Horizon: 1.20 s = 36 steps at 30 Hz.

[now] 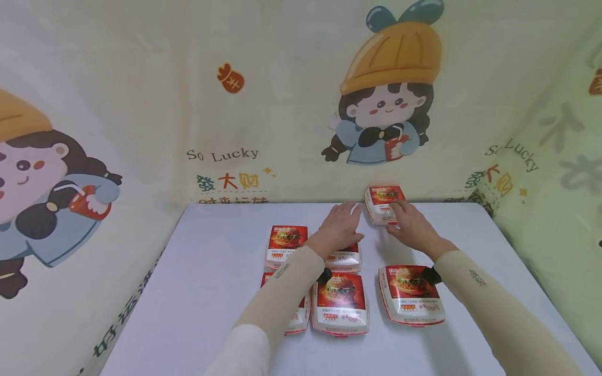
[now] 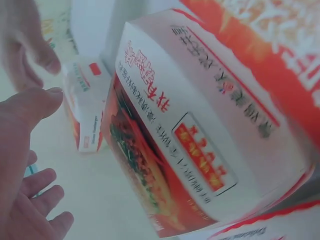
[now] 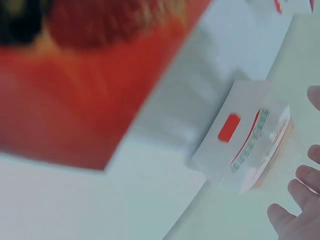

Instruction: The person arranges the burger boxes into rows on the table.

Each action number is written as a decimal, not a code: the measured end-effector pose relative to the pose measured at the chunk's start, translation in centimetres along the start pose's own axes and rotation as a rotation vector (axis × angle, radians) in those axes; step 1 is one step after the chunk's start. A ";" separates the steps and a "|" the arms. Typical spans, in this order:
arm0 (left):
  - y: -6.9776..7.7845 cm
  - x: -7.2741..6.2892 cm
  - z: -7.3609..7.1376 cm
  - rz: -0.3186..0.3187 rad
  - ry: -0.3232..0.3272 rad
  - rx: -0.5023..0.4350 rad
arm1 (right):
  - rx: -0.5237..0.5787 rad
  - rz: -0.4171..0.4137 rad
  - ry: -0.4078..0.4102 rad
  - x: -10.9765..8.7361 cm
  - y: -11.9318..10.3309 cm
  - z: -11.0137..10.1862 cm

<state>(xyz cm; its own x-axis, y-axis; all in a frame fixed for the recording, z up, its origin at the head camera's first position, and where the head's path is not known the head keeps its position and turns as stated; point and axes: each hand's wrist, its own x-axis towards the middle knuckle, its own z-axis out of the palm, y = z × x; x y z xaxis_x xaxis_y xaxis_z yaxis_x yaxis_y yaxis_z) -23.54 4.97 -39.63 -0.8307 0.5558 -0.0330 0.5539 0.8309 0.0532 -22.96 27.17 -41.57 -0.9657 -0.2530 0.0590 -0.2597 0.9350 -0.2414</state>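
Several burger boxes with red-and-white printed lids stand on the white table. My left hand point(image 1: 336, 228) is over the back middle burger box point(image 1: 347, 259), hiding part of its lid. In the left wrist view the fingers of that hand point(image 2: 25, 165) are spread and hold nothing. My right hand point(image 1: 414, 225) is at the right side of the farthest burger box point(image 1: 384, 201), by the table's back edge. Its fingers overlap that box in the head view. In the right wrist view, the spread fingers point(image 3: 300, 192) show beside the white burger box point(image 3: 245, 135), with a gap between.
A back left burger box point(image 1: 287, 243), a front middle one point(image 1: 340, 303) and a front left one point(image 1: 298, 321), partly behind my left sleeve, stand close together. Another burger box point(image 1: 411, 295) sits apart, under my right wrist. A printed cloth point(image 1: 291, 104) hangs behind the table point(image 1: 197, 292).
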 end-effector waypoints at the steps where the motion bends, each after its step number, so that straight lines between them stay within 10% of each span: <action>1: 0.1 0.2 0.0 0.003 -0.003 0.021 | -0.004 -0.004 0.005 0.2 0.2 0.0; 22: 3.4 4.5 0.2 0.028 0.012 0.117 | -0.164 -0.041 0.023 1.6 3.3 0.2; 29: 4.9 5.5 0.6 0.030 -0.030 0.163 | -0.118 -0.041 -0.040 1.6 3.9 0.6; 36: 5.2 6.0 1.0 -0.016 -0.078 0.154 | -0.062 -0.094 0.062 1.7 4.3 1.6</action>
<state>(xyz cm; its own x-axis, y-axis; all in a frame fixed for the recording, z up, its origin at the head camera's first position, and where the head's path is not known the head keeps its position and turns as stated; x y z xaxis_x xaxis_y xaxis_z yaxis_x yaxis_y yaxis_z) -25.58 12.60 -40.51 -0.8361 0.5374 -0.1102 0.5473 0.8307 -0.1018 -25.68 30.40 -44.10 -0.9350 -0.3261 0.1392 -0.3471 0.9220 -0.1715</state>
